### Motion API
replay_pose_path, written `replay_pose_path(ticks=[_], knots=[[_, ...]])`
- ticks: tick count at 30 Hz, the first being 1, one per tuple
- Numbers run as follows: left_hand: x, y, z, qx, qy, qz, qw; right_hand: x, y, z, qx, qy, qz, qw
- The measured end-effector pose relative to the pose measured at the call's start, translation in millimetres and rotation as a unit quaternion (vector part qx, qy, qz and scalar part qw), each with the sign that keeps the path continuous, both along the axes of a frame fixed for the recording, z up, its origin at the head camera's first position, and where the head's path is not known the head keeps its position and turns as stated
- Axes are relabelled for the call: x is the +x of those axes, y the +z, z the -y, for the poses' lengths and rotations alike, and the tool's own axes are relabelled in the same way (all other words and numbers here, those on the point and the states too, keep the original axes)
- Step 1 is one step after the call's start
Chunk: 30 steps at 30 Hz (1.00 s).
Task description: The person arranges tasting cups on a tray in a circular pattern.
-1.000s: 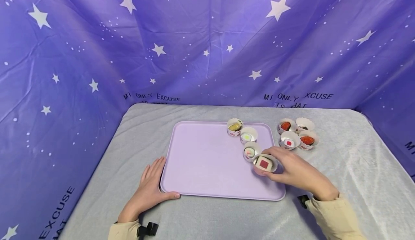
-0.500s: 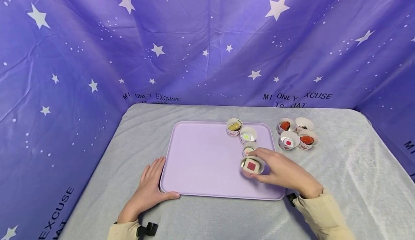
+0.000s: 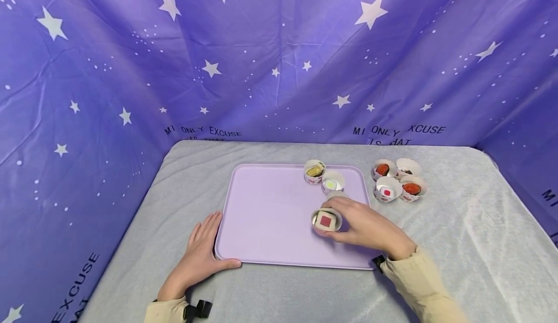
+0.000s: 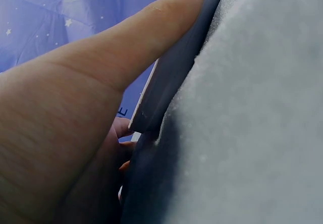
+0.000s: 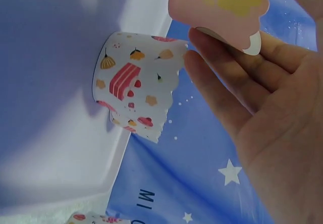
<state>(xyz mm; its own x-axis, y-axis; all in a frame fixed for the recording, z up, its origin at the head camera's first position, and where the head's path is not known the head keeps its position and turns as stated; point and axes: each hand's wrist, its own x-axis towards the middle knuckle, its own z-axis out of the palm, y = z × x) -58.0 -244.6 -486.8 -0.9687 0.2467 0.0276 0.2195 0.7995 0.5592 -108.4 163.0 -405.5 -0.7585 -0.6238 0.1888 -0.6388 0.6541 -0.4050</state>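
Note:
My right hand (image 3: 364, 225) grips a pink paper baking cup (image 5: 214, 4) by its sides; a sushi piece (image 3: 325, 221) with a dark red square centre sits inside it. This cup is over the right part of a lilac tray (image 3: 266, 216). Just behind the hand, another paper cup (image 3: 337, 195) is mostly hidden. Farther back on the tray stand a cup with a green-centred piece (image 3: 332, 183) and a cup with a yellow-topped piece (image 3: 314, 171). With fingers spread, my left hand (image 3: 201, 253) rests against the tray's front left corner, its thumb (image 4: 156, 24) along the front edge.
Right of the tray, several paper cups cluster on the grey cloth: two with orange-topped pieces (image 3: 382, 169), one with a red-centred piece (image 3: 387, 191), and one with dark contents (image 3: 408, 167). A purple starry curtain (image 3: 279, 71) hangs behind the table (image 3: 471, 207).
My right hand has carried the pink cup leftward over the tray, passing in front of the cup behind it. The left hand has stayed at the tray's corner.

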Motion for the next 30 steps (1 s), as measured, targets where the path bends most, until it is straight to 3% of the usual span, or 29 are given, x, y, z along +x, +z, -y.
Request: replay_pose_path(ticks=[17, 30], knots=[[-1.2, -1.6, 1.0, -0.002, 0.001, 0.009, 1.0000, -8.7, -4.6, 8.7, 0.025, 0.006, 0.001, 0.9997], [0.1, -0.3, -0.4, 0.004, -0.003, -0.009, 1.0000, -10.5, -7.5, 9.5, 0.011, 0.017, 0.027, 0.9994]])
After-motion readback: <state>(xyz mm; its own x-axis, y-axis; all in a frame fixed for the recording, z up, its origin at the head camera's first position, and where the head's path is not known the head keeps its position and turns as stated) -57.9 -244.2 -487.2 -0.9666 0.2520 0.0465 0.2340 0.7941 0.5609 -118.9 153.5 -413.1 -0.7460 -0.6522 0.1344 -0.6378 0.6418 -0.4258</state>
